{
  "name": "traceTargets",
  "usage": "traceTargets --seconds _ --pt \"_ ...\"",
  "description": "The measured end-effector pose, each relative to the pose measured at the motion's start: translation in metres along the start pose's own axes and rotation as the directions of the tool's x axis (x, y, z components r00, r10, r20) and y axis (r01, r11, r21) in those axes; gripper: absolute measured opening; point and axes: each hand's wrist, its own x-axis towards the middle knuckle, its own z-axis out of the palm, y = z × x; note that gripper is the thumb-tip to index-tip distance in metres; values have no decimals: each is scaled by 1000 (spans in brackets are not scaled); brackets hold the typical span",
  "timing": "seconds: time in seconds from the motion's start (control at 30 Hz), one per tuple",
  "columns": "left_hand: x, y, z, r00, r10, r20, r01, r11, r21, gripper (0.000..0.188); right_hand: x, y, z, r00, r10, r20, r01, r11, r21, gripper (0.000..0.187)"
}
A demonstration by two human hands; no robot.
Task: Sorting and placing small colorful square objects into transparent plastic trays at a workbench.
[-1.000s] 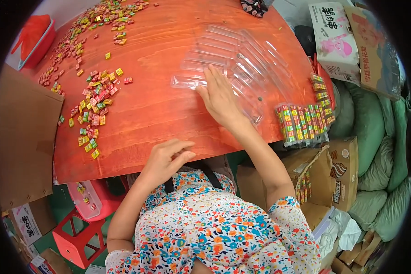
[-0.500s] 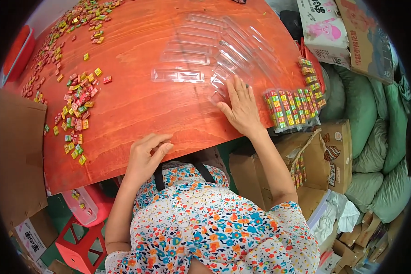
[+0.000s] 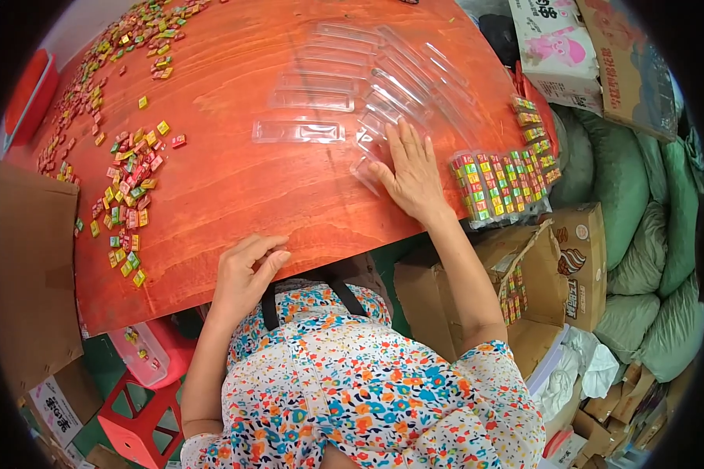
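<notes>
My right hand point(image 3: 414, 178) lies flat, fingers stretched out, over the near end of a fan of clear plastic trays point(image 3: 391, 98). Its fingertips rest on or close to the nearest trays; the palm hides part of them. One long clear tray point(image 3: 299, 131) lies to the left of the fan. At the table's front edge, my left hand point(image 3: 246, 273) is loosely bent, thumb apart from the fingers, with nothing in it. Right of my right hand sit several trays filled with small wrapped candies point(image 3: 504, 184), in red, yellow and green.
A pile of loose wrapped candies point(image 3: 133, 184) spreads over the left of the red table point(image 3: 235, 180), with more at the far left. An open cardboard box point(image 3: 536, 289) stands below the right edge, beside green sacks point(image 3: 622, 187). A red stool point(image 3: 137, 426) is at lower left.
The whole view has shifted slightly. My right hand stays flat at the near trays, having moved little over them. My left hand keeps its pose at the table edge.
</notes>
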Motion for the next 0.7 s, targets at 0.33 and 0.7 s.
traceTargets --seconds 0.33,0.7 --pt "-2 1 3 999 15 -29 -15 1000 -9 21 5 3 14 999 49 2 -48 992 -114 78" --pt "-3 -5 4 997 70 -26 -70 997 14 22 -60 -27 4 999 19 -35 -23 993 -114 72"
